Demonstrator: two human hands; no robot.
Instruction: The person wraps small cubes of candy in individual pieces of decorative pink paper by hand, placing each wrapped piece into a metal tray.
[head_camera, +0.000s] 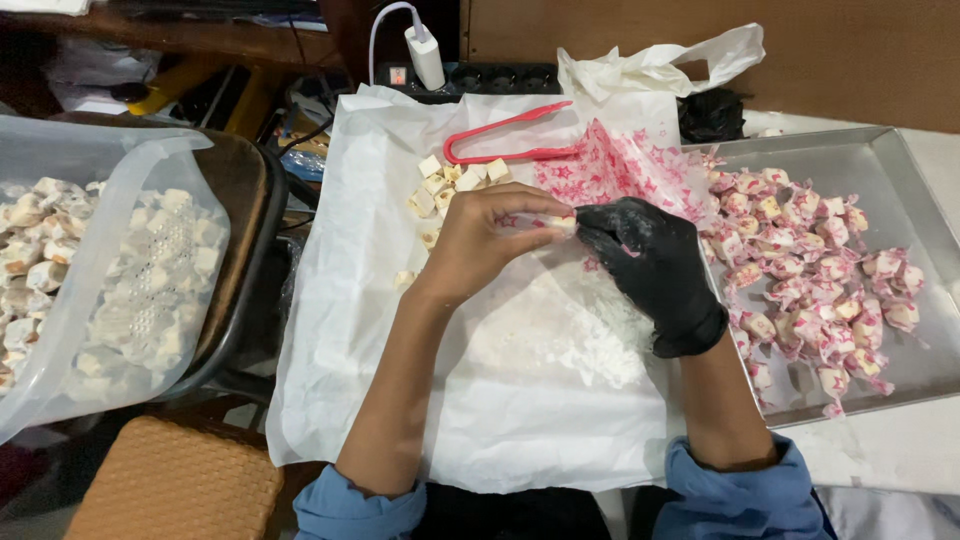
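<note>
Both hands over white sheet (520, 400), pinching one candy (560, 222) | left hand (490, 240) bare, closed on wrapper end | right hand (655, 265) gloved, closed on other end, for twisting | tray (900, 150) right of sheet for wrapped pieces.

Two hands are at work: one bare left hand (478, 240) and one right hand (655, 265) in a black glove, with one candy (556, 224) pinched between them. One pair of red tongs (510, 140) lies at the upper middle of the frame. Roughly ten unwrapped white candy cubes (447, 186) sit in a loose heap just below the tongs. One metal tray (920, 190) at the right carries too many wrapped candies (815, 260) to count, several dozen at least. One clear plastic bag (110, 290) at the left is full of pieces. One stack of red-starred wrappers (610, 165) lies beside the tray.
</note>
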